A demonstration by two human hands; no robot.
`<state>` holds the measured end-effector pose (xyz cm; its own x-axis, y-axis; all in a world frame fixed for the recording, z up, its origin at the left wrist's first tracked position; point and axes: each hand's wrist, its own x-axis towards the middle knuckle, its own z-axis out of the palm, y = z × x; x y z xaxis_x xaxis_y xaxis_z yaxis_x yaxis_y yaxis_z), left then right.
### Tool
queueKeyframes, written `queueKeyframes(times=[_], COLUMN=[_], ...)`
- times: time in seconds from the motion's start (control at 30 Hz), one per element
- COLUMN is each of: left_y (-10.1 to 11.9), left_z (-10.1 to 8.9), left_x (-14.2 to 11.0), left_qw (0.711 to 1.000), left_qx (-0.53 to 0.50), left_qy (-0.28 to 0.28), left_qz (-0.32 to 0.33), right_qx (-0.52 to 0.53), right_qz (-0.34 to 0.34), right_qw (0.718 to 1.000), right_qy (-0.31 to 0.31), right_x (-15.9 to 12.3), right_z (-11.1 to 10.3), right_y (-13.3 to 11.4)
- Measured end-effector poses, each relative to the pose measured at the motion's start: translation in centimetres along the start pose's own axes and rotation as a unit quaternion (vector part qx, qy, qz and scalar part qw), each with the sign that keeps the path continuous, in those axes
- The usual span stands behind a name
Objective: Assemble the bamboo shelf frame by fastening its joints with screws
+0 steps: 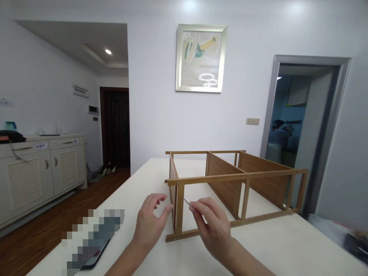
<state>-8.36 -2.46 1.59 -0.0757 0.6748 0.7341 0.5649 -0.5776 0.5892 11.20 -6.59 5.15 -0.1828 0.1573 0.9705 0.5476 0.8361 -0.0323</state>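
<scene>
A wooden shelf frame (212, 178) lies on its side on the white table (276, 245), its panels standing on edge between the rails. My left hand (150, 219) is just left of the frame's near end, thumb and fingers apart, with nothing in it. Between the thumb and fingertips of my right hand (213, 225) is a thin rod (186, 201), pointing up and left toward the end post. The rest of the rod is hidden by my fingers, so its exact kind does not show. A small metal fastener (177, 183) sits at the upper near corner of the frame.
A dark phone-like object (99, 253), partly pixelated, lies at the table's left edge. Beyond the floor on the left stands a white cabinet (66, 161). A framed picture (201, 57) hangs on the wall. On the right is a doorway (290, 115).
</scene>
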Motion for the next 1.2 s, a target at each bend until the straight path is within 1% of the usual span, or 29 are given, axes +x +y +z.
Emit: queueKeyframes(times=[0.1,0.13,0.17,0.23,0.3,0.37,0.47,0.57,0.77,0.87,1.0,1.1,1.2], left_y=[2.5,3.2,3.8,4.6,4.8,4.5,3.6,2.9,2.7,2.7,2.7,2.7,2.8], left_z=[-0.5,-0.5,-0.4,-0.1,0.4,0.9,1.7,2.2,2.4,2.5,2.6,2.7,2.7], left_x=[2.2,2.9,3.6,4.8,5.6,6.0,5.9,5.5,5.1,5.1,5.0,4.9,4.9], left_qw=[0.995,0.993,0.991,0.99,0.992,0.99,0.969,0.951,0.95,0.956,0.961,0.955,0.955], left_qx=[-0.006,-0.009,-0.012,-0.026,-0.057,-0.12,-0.244,-0.307,-0.31,-0.294,-0.276,-0.297,-0.297], left_qy=[0.06,0.066,0.064,0.04,0.015,-0.004,-0.028,-0.033,-0.033,-0.019,0.002,-0.005,-0.01], left_qz=[0.076,0.096,0.113,0.13,0.113,0.072,0.018,0.004,-0.009,0.002,0.018,0.007,-0.002], right_qx=[-0.02,-0.027,-0.034,-0.046,-0.057,-0.064,-0.065,-0.066,-0.078,-0.083,-0.082,-0.098,-0.108], right_qz=[-0.035,-0.047,-0.058,-0.082,-0.104,-0.126,-0.159,-0.18,-0.19,-0.188,-0.203,-0.21,-0.208], right_qw=[0.999,0.998,0.997,0.995,0.992,0.989,0.985,0.981,0.979,0.979,0.976,0.973,0.972], right_qy=[0.033,0.038,0.04,0.04,0.041,0.035,0.017,0.008,-0.003,0.003,-0.012,-0.011,0.003], right_x=[2.0,2.4,2.7,3.1,3.4,3.5,3.8,4.1,4.1,3.9,4.0,4.2,4.2], right_z=[0.5,0.8,1.0,1.6,1.9,2.1,2.2,2.2,1.7,1.6,1.7,1.7,1.7], right_y=[0.1,0.2,0.4,0.9,1.4,1.9,2.3,2.4,2.4,2.5,2.4,2.3,2.4])
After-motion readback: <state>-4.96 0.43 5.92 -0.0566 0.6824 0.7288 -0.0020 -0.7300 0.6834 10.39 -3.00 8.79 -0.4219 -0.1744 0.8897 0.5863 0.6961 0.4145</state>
